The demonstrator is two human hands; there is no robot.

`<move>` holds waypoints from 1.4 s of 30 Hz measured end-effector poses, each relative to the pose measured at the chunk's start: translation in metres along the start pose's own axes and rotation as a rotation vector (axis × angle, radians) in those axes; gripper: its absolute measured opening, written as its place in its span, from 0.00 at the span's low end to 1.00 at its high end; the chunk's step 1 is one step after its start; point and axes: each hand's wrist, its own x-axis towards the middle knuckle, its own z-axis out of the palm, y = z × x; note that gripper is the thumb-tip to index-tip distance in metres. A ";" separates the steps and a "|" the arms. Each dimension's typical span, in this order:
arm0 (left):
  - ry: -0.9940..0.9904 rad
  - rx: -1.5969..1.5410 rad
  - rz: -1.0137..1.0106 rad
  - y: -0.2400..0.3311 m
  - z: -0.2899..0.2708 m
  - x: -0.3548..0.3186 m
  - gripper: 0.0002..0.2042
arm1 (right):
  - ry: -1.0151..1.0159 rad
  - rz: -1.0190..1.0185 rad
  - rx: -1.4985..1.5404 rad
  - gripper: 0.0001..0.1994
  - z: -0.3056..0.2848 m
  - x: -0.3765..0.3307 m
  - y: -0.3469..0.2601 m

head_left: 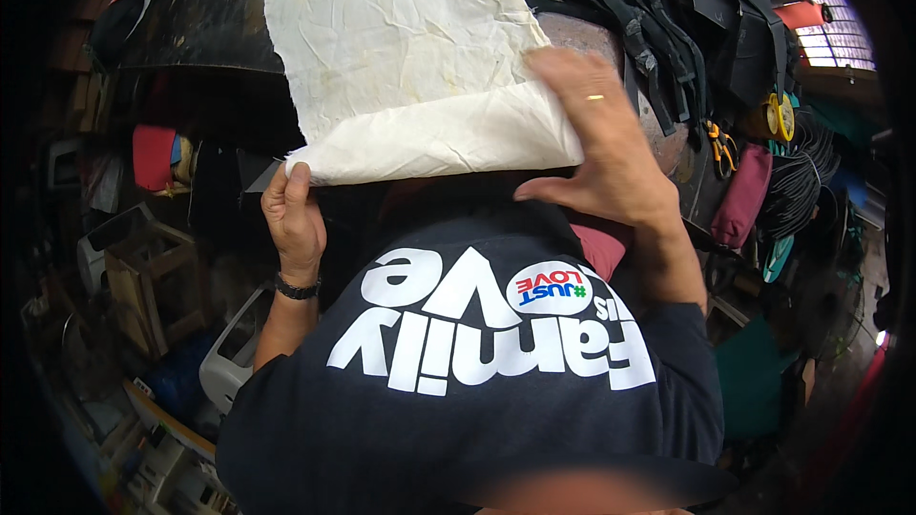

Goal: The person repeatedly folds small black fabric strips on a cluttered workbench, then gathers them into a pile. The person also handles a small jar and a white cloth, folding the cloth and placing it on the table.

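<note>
A wide, creased strip of off-white cloth (401,29) runs from the top of the view over the table's near edge towards me, its near end folded over into a flat band. My left hand (294,210) pinches the left corner of that fold between thumb and fingers. At the fold's right end, my right hand (601,133) is spread, thumb apart from the fingers. Its fingertips rest at the cloth's right edge, and the palm faces the fold. There is a ring on one finger of this hand.
The dark worktable (200,29) has a worn top. Black strips (639,19) are heaped at its right, near orange-handled pliers (720,148), a yellow spool (780,117), a maroon roll (741,195) and coiled black cord (806,172). At left stand a wooden stool (153,277) and a white plastic chair (229,353).
</note>
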 end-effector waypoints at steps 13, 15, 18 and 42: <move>0.306 0.486 0.217 0.040 0.003 0.046 0.18 | -0.606 -0.017 0.521 0.47 0.011 0.119 0.072; 0.140 0.863 0.529 0.044 0.016 0.044 0.30 | -0.721 0.011 0.643 0.46 0.015 0.143 0.089; -0.225 1.262 0.703 0.038 0.043 0.045 0.39 | -0.770 0.079 0.819 0.45 0.028 0.161 0.106; -0.477 1.172 0.315 0.055 0.000 0.124 0.18 | -0.106 -0.018 0.104 0.40 0.020 0.086 0.080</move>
